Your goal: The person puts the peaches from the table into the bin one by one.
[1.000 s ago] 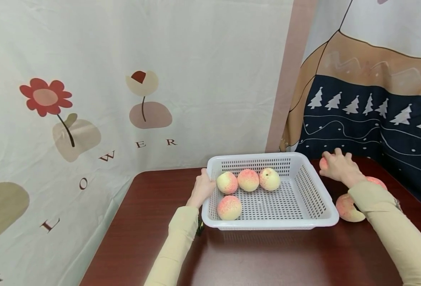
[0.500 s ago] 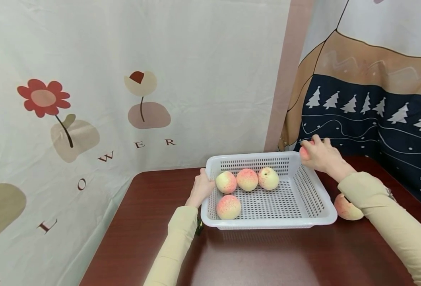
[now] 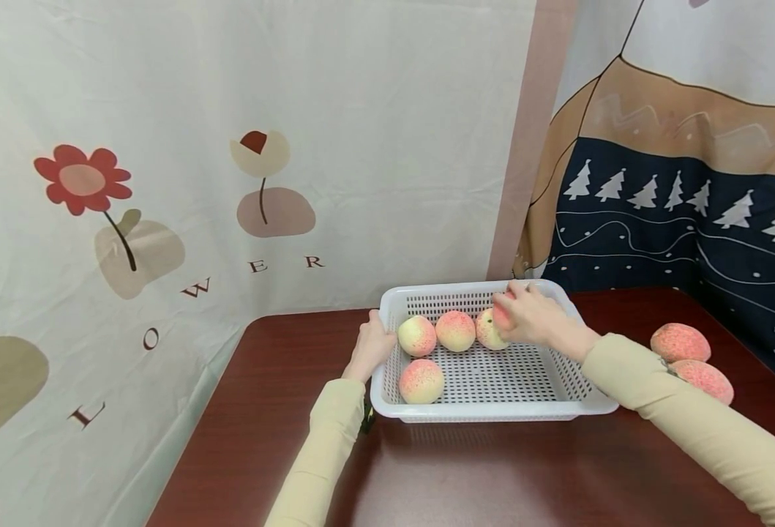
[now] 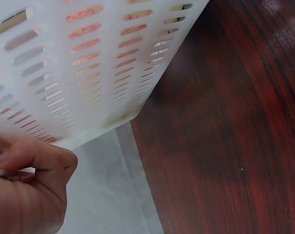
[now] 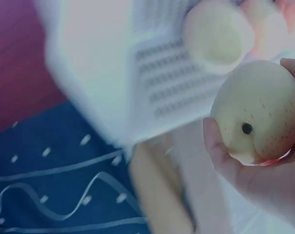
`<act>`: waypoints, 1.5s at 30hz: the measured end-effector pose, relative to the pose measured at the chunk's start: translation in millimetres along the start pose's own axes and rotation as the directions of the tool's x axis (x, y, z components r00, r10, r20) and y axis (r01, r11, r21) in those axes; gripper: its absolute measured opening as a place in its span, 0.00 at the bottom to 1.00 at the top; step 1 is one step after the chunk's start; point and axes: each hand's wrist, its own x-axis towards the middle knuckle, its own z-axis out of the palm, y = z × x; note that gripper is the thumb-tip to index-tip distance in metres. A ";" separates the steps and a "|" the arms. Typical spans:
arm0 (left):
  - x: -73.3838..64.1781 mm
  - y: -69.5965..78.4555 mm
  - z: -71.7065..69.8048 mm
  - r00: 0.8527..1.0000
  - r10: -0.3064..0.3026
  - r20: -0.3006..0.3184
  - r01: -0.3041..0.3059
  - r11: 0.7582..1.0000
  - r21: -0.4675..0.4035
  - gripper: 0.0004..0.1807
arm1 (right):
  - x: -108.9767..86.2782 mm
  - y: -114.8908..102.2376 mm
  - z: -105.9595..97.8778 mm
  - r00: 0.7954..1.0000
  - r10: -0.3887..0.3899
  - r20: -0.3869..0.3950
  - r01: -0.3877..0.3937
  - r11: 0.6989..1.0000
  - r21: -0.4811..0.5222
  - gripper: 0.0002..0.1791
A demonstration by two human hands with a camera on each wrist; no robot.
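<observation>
Farther left now, over the basket (image 3: 519,377), your right grip (image 3: 535,318) is cupping a probably light, firm peach (image 5: 257,107) by its sides; your left grip (image 3: 369,348) is holding the rim (image 3: 492,413).

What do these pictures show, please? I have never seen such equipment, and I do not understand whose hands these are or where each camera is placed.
There is no robot: a person works with bare hands, a left hand and a right hand. The wide picture comes from a camera on the head, looking forward and down. The two closer pictures come from wrist cameras, one for each hand.

On the brown table stands a white basket with many holes. Inside are four peaches: a row of three and one nearer the front. Two more peaches lie on the table, to the right of the basket.

The left hand has the basket's edge in its grip. The right hand holds another peach over the basket.
</observation>
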 end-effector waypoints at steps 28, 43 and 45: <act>-2.3 -0.1 -1.5 1.000 0.004 -0.004 -0.004 1.000 -0.002 0.26 | 8.3 -78.4 37.3 0.867 -0.115 0.485 0.080 0.992 0.093 0.37; -2.1 -1.2 -1.2 0.999 0.033 -0.019 -0.033 0.999 -0.009 0.25 | 12.9 -79.3 45.1 0.819 -0.117 0.561 0.079 0.993 0.092 0.38; -2.2 -1.2 -1.7 0.999 0.035 -0.018 -0.035 0.999 -0.012 0.25 | 13.5 -79.8 43.6 0.821 -0.112 0.560 0.066 0.993 0.101 0.38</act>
